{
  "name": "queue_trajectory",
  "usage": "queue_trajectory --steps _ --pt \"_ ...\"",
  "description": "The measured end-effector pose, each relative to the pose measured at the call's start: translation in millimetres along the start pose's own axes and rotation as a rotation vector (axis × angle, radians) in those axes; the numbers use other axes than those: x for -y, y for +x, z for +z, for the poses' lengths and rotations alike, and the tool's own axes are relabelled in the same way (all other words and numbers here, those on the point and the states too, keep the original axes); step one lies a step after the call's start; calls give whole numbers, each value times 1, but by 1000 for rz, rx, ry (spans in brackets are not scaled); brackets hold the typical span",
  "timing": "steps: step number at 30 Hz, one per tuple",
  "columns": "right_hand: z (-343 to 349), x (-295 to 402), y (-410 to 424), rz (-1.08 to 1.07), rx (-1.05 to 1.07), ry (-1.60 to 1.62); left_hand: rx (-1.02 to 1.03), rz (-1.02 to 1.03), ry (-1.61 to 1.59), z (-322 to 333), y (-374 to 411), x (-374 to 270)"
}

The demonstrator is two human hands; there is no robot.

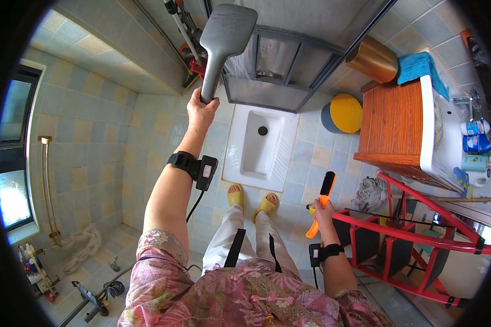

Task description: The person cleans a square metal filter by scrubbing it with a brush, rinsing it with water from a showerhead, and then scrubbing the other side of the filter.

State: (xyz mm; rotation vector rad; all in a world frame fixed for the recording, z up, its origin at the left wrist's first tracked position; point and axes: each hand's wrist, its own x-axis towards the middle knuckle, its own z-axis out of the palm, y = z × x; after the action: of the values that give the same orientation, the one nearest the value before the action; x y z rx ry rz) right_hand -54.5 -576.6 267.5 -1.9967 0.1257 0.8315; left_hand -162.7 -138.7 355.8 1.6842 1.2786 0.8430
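My left hand (pixel 202 112) is raised ahead of me, wrapped around the handle of a grey shovel-like tool (pixel 229 30) with a broad flat head pointing away. Low at my right side, my right hand (pixel 324 212) grips an orange-handled brush (pixel 327 186) with black bristles at its upper end. A small yellow and black item (pixel 310 209) shows beside those fingers; whether it is held, I cannot tell. A white squat toilet (pixel 234 151) with a dark drain hole lies in the tiled floor between the hands, just beyond my yellow slippers (pixel 235 197).
Beyond the toilet stands a dark-framed door panel (pixel 266 97). Rightward are a yellow-lidded bin (pixel 346 113), a wooden vanity (pixel 393 122) with a white washbasin (pixel 427 118), a crumpled bundle (pixel 370 195) and a red stepladder (pixel 409 240) close by my right arm.
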Motion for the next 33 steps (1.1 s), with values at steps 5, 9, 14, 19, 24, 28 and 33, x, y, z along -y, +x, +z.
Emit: queue_trajectory --steps 5,9,14,19,24,28,33 --pt "-1 -3 -2 8 -1 -11 4 18 -178 18 -10 11" --pt "-5 -8 -2 8 8 -10 82 19 -172 39 -20 14" --pt "-9 -9 -2 46 3 21 170 38 -229 65 -45 -2" --pt "-7 1 -2 38 57 58 209 9 -182 77 -70 -6" --pt "8 62 -13 45 124 210 181 0 84 84 -109 -32" --pt "22 94 -16 -1 178 252 169 3 256 80 -125 -29" --pt "20 91 -17 27 223 258 197 43 313 73 -136 7"
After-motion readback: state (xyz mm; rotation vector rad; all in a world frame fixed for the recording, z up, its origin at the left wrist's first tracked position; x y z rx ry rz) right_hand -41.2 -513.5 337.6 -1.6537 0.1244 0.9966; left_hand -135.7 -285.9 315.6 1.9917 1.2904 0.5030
